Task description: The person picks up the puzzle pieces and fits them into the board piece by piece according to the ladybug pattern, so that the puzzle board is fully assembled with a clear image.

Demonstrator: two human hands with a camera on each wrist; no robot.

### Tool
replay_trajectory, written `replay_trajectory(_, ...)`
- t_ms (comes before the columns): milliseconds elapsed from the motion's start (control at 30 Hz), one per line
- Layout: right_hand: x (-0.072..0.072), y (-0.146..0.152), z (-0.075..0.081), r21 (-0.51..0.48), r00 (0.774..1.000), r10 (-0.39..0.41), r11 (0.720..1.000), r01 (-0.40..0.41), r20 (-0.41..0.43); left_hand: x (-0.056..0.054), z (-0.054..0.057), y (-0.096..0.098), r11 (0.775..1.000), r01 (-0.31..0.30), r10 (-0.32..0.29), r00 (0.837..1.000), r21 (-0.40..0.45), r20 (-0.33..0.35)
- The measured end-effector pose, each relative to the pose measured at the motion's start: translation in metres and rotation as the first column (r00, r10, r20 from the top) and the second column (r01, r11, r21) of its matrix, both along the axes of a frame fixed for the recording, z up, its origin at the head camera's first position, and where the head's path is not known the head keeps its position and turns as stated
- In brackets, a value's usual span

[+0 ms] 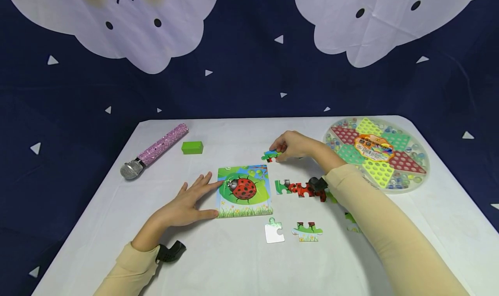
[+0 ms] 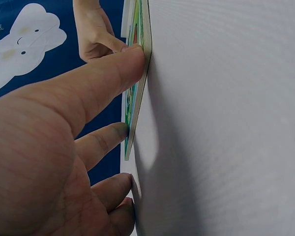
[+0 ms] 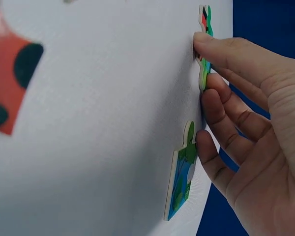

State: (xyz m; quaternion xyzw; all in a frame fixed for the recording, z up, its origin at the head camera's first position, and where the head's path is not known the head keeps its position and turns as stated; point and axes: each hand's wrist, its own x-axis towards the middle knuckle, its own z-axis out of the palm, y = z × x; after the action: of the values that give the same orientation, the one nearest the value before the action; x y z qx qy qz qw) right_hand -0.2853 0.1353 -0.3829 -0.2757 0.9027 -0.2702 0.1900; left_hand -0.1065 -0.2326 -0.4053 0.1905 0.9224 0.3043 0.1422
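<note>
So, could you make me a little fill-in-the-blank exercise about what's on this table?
1. The hand pinching a puzzle piece is the person's ____ one.
2. The other hand touches the square board, whose printed ladybug is mainly ____.
3. The glittery part of the microphone is coloured ____.
4. The small block near the microphone is ____.

Missing words: right; red; pink; green.

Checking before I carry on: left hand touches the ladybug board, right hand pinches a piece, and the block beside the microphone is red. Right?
Not quite: the block beside the microphone is green, as the head view shows. The rest holds: left hand touches the board, right hand pinches a piece.
</note>
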Motion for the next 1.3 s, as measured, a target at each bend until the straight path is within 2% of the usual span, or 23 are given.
replay_trajectory(767,0.0013,0.0026,-0.0045,0.007,0.985,0.076,0.997,-0.076,-0.155,0.0001,-0.0004,0.0004,1.0,-0.006,0.006,1.0,-0.005,0.005)
replay_trajectory(1033,0.0043,0.0034,-0.0041,0.003,0.98,0.074,0.997,-0.074,-0.187,0.0008,0.0009,0.0012,1.0,-0.004,0.004,1.0,-0.005,0.002)
replay_trajectory(1300,0.0044,0.0021,-0.0049,0.021,0.964,0.141,0.99,-0.139,-0.224,0.0012,0.0006,0.0009,1.0,0.001,-0.001,1.0,-0.002,-0.005)
